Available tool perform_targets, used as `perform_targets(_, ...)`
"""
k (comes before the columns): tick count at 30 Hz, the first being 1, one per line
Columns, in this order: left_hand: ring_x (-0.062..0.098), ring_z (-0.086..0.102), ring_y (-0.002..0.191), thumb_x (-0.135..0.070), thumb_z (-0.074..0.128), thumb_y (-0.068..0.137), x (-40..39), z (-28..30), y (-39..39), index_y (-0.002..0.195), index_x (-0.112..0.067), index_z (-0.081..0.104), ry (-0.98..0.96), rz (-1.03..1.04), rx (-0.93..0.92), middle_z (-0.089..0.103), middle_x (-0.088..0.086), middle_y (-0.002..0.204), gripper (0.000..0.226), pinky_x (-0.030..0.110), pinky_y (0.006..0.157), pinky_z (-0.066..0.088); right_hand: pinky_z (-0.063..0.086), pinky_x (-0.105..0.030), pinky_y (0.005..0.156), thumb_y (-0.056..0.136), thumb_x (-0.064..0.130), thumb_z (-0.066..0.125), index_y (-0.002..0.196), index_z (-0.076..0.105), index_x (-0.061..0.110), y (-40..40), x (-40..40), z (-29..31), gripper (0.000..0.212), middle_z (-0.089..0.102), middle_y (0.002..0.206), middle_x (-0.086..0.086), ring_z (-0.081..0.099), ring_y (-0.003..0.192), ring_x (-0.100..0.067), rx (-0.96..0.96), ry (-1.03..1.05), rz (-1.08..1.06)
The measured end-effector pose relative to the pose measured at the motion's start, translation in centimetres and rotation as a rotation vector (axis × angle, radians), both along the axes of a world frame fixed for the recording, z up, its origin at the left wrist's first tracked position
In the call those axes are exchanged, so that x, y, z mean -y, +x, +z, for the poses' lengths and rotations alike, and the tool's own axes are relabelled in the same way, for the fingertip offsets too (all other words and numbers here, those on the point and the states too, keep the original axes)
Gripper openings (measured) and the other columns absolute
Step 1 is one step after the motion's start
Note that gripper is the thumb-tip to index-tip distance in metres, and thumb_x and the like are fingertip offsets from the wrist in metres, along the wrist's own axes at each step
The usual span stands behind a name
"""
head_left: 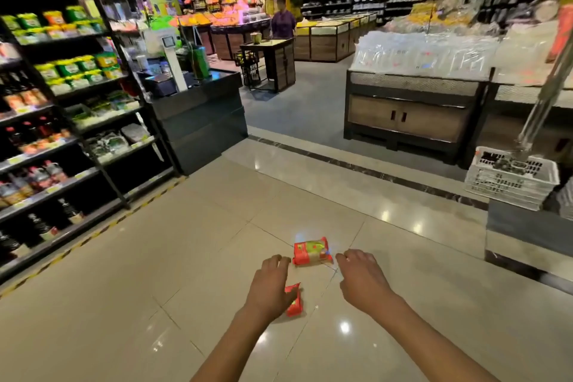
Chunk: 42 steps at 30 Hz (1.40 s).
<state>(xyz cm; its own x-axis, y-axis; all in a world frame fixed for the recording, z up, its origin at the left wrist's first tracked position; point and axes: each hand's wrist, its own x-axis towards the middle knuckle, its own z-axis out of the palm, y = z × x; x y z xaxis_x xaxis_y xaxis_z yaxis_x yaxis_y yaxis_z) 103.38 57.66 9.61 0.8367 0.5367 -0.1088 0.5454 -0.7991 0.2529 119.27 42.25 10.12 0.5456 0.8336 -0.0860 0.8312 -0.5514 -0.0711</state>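
Left hand [269,285] over near packet [294,302], right hand [362,276] beside far packet [311,251], both released, grasping nothing. Risk: slick wrapper skidding across glossy floor [124,304].

Two red packets lie out on the glossy beige tiled floor [130,273], well away from its edges along the shelving. The farther packet [311,251] is the larger, a plump red pouch with a green and tan printed panel. It lies flat with the label up, skewed a little to the tile joints and just beside one of them. The nearer packet [294,301] is smaller and red as well. Its left part is hidden behind the left hand [269,285], and its print is too blurred to read. The two packets are near each other but apart.
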Motion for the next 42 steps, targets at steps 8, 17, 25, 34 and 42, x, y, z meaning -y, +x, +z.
perform_targets(8,0.024,0.040,0.137,-0.039,0.064,0.091,-11.5,-2.6,10.2,0.148,-0.017,0.038,-0.050,0.107,-0.105,0.042,0.005,0.151,0.066,0.035,0.108,0.039,0.035,-0.035,0.106,0.088,0.017,0.049,0.141,0.048,0.014,15.3,-11.5,-2.9,0.053,0.057,0.131,-0.008,0.051,0.122,-0.027,-0.052,-0.120,0.138)
perform_targets(17,0.023,0.045,0.132,-0.042,0.070,0.088,-23.9,-11.9,17.5,0.144,-0.016,0.043,-0.289,0.367,-0.111,0.048,0.004,0.146,0.067,0.033,0.104,0.041,0.037,-0.037,0.104,0.088,0.015,0.053,0.141,0.049,0.018,25.9,-25.2,-9.4,0.053,0.059,0.123,-0.009,0.054,0.116,-0.028,-0.118,-0.233,0.295)
perform_targets(25,0.023,0.044,0.131,-0.028,0.069,0.090,-36.6,-29.0,28.1,0.144,-0.010,0.044,-0.478,0.607,-0.021,0.050,0.006,0.142,0.062,0.033,0.104,0.043,0.054,-0.039,0.083,0.064,0.026,0.079,0.100,0.073,0.012,35.9,-42.3,-25.0,0.039,0.069,0.086,-0.008,0.067,0.083,-0.029,-0.043,-0.395,0.347)
perform_targets(34,0.022,0.046,0.133,-0.037,0.073,0.086,-43.2,-61.4,32.9,0.151,-0.021,0.033,-0.692,0.434,-0.525,0.044,0.004,0.150,0.078,0.037,0.109,0.039,0.038,-0.043,0.105,0.098,0.049,0.048,0.131,0.055,0.012,41.5,-50.9,-58.5,0.050,0.063,0.124,-0.010,0.056,0.119,-0.031,-0.195,-0.474,0.373)
perform_targets(42,0.026,0.035,0.144,-0.039,0.084,0.072,-43.3,-85.0,29.0,0.153,-0.021,0.032,-0.694,0.286,-0.724,0.039,0.006,0.155,0.098,0.040,0.116,0.030,0.037,-0.036,0.107,0.095,0.063,0.050,0.138,0.054,0.004,42.4,-49.9,-83.7,0.073,0.056,0.140,-0.016,0.051,0.131,-0.031,-0.830,-0.510,-0.299)
